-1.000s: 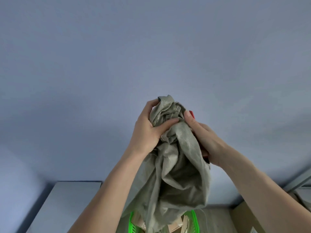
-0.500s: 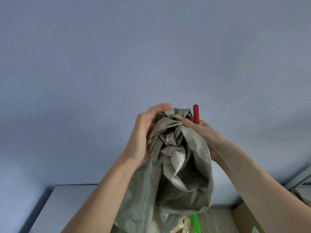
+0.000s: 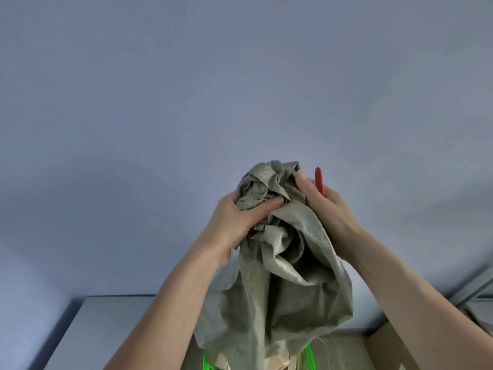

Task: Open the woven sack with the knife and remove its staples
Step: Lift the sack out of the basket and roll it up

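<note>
The grey-green woven sack point(image 3: 288, 276) is held up in front of a plain wall, its top bunched into a crumpled ball. My left hand point(image 3: 237, 220) grips the bunched fabric from the left, thumb pressed across it. My right hand point(image 3: 325, 206) holds the sack's right side and also the red-handled knife point(image 3: 319, 180), whose red end sticks up above the fingers. The blade is hidden. No staples are visible.
A grey table top point(image 3: 106, 329) lies below at the left. Bright green plastic strips point(image 3: 206, 361) and something brown show under the hanging sack. A cardboard box point(image 3: 386, 348) sits at the lower right, with a metal frame point(image 3: 474, 287) at the right edge.
Both hands kept gathering the sack upward, bunching more fabric into the ball at the top. My left thumb now presses across the bundle. The red knife end has come into view beside my right hand.
</note>
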